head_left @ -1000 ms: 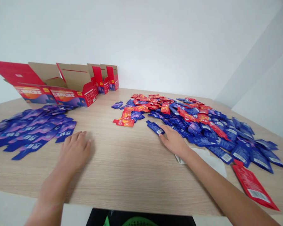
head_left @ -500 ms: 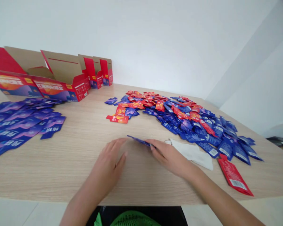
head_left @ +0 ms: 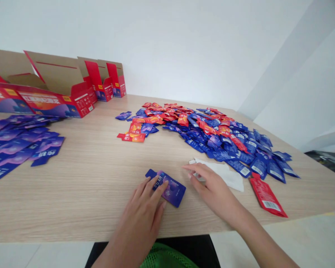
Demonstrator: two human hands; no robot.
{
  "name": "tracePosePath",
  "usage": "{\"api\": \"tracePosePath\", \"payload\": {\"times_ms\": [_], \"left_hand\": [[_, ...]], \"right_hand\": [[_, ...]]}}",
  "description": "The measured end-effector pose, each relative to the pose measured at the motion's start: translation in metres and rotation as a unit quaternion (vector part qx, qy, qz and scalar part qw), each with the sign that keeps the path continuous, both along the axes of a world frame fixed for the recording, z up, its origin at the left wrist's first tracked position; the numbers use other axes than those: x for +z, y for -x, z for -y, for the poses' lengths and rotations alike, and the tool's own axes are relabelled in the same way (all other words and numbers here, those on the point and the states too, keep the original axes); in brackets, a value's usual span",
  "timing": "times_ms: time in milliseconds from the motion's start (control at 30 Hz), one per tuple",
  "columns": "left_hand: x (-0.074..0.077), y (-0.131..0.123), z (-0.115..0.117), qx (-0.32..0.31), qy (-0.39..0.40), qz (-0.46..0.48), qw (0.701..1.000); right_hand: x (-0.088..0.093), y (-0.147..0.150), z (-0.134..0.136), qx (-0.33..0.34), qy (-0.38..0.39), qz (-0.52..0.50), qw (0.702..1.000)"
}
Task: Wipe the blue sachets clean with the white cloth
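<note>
A blue-purple spouted pouch point(head_left: 173, 191) lies flat on the table, front side up. My left hand point(head_left: 145, 203) rests over its left part, fingers stretched out and touching the top of it, not wrapped round it. To the right of this pouch, my right hand point(head_left: 209, 186) hovers with thumb and forefinger apart and nothing between them. Just behind the right hand lies a white cloth-like piece point(head_left: 226, 175), partly covered by the fingers. A red pouch point(head_left: 268, 195) lies back side up to the right of it.
Blue and red pouches form a heaped pile point(head_left: 201, 130) at the back right. Overlapping blue pouches point(head_left: 19, 145) lie in rows on the left. Open red cartons point(head_left: 58, 96) stand along the back left. The table's front edge point(head_left: 58, 238) runs close to me.
The blue pouch has gone from my right hand, where it was held edge-on, to lying flat on the table. My left hand has moved onto it; my right hand has let go and shifted right.
</note>
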State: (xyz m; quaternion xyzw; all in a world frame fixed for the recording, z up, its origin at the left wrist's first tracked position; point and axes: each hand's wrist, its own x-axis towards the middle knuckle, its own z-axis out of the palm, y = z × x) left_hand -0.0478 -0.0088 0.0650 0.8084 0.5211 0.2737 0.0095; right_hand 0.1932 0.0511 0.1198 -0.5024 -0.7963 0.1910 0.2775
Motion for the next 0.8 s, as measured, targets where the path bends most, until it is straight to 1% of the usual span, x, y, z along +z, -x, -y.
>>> {"api": "tracePosePath", "payload": {"times_ms": [67, 100, 167, 233, 300, 400, 500, 600, 700, 733, 767, 800], "left_hand": [[0.002, -0.004, 0.001, 0.004, 0.009, -0.013, 1.000], [0.004, -0.006, 0.001, 0.010, 0.016, -0.018, 1.000], [0.009, -0.010, 0.001, 0.029, 0.031, -0.026, 0.999], [0.012, -0.014, 0.001, 0.053, 0.036, -0.026, 0.998], [0.013, -0.016, 0.002, 0.066, 0.030, -0.028, 0.997], [0.014, -0.018, 0.004, 0.069, 0.017, -0.046, 0.996], [0.014, -0.022, 0.010, 0.090, -0.002, -0.076, 0.993], [0.009, -0.028, 0.021, 0.108, -0.062, -0.114, 0.986], [0.003, -0.034, 0.033, 0.116, -0.119, -0.154, 0.974], [0.002, -0.036, 0.035, 0.118, -0.127, -0.164, 0.971], [0.001, -0.037, 0.037, 0.119, -0.130, -0.170, 0.970], [0.001, -0.039, 0.037, 0.115, -0.130, -0.172, 0.970]], "right_hand": [[-0.003, -0.015, -0.001, -0.046, -0.058, 0.054, 0.996], [-0.006, -0.023, -0.002, -0.067, -0.071, 0.082, 0.992], [-0.015, -0.039, -0.005, -0.093, -0.069, 0.128, 0.985], [-0.023, -0.053, -0.008, -0.094, -0.050, 0.154, 0.982], [-0.028, -0.064, -0.010, -0.084, -0.037, 0.167, 0.982], [-0.026, -0.074, -0.009, -0.071, -0.036, 0.175, 0.981], [-0.020, -0.079, -0.008, -0.074, -0.043, 0.185, 0.979], [-0.015, -0.076, -0.005, -0.117, -0.047, 0.169, 0.978], [-0.009, -0.058, 0.003, -0.186, -0.074, 0.104, 0.974], [-0.006, -0.047, 0.009, -0.195, -0.088, 0.075, 0.974], [-0.005, -0.034, 0.015, -0.189, -0.100, 0.045, 0.976], [-0.003, -0.019, 0.022, -0.167, -0.114, 0.015, 0.979]]}}
